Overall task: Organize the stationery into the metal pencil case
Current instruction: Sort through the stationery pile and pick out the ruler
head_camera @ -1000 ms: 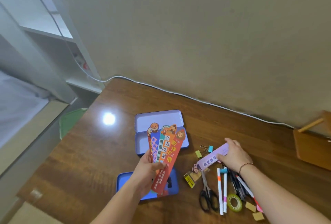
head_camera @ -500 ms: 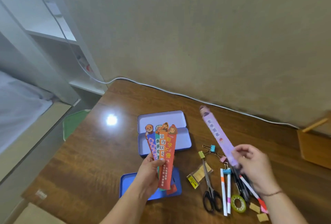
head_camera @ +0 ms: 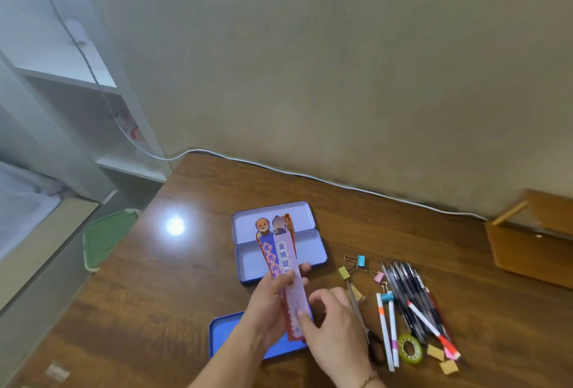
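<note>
Setting: wooden desk (head_camera: 192,263) against a plain beige wall, with a white cable (head_camera: 341,183) running along the back edge.
Left hand: my left hand (head_camera: 266,301) is closed around a fan of long cartoon bookmarks (head_camera: 271,251), thumb on top, holding them upright over the case.
Right hand: my right hand (head_camera: 333,325) pinches the lower end of a pale purple bookmark (head_camera: 290,273) with thumb and fingertips, laying it on the front of the fan.
Pencil case: the metal pencil case (head_camera: 310,256), lilac blue, lies open just behind the bookmarks, lid tipped back toward the wall; both halves look empty where they are visible.
Blue tray: a darker blue tray (head_camera: 226,335) sits flat under my left wrist, nearer to me.
Loose stationery: to the right of my hands lie small binder clips (head_camera: 360,260), scissors (head_camera: 373,344) partly hidden by my right hand, two white pens (head_camera: 387,332), a bundle of dark pens (head_camera: 406,291), a green tape roll (head_camera: 410,349) and tan erasers (head_camera: 448,367).
Far right: a wooden box (head_camera: 533,251) stands at the desk edge.
</note>
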A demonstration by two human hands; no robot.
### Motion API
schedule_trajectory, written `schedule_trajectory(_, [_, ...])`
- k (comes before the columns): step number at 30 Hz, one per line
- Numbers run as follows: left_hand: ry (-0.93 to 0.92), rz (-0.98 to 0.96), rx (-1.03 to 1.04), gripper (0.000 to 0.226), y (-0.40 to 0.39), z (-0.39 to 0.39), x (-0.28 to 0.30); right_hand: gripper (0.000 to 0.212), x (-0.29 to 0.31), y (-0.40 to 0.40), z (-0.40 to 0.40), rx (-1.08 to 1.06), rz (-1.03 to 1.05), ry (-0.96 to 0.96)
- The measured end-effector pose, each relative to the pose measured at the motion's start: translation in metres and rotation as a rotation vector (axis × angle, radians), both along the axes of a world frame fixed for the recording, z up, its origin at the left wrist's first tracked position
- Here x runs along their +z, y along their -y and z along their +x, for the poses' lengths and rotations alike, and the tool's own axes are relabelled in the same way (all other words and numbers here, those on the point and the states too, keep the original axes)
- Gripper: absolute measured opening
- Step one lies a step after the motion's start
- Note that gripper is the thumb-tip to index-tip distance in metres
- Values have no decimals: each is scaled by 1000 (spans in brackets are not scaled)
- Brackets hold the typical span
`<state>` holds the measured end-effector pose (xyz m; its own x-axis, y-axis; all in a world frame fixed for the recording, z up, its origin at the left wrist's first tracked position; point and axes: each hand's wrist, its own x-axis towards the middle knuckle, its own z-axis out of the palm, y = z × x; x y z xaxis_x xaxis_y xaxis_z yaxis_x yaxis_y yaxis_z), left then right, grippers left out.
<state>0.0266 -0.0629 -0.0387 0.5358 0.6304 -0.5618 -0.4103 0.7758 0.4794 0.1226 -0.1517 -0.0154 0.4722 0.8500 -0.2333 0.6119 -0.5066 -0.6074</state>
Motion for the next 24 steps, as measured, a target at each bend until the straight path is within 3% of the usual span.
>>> schedule_trajectory(4, [25,29,-49,41,-3,-1,4,41,3,-9,-9,113,-126,-238])
schedule_trajectory(6, [-45,52,-73,36,-4,0,7,45,6,-14,-14,132,-230,-343])
schedule_trajectory(10, [-161,164,-141,16,-9,1,9,38,12,-12,-19,111,-287,-369])
schedule_trajectory(12, [-106,158,-81,31,-18,-2,14,37,12,-6,-22,94,-294,-337])
schedule_trajectory(14, [-1,98,106,40,-34,-6,18,33,10,0,-27,136,-299,-249])
schedule_trajectory(16, [47,62,283,36,-53,-11,19,31,11,2,-34,117,-217,-250])
schedule_trajectory(19, [78,22,382,8,-67,-17,18,25,17,-7,-42,-101,-11,-292])
schedule_trajectory(24, [53,-68,409,23,-63,-16,8,18,24,-25,-50,-323,159,-349])
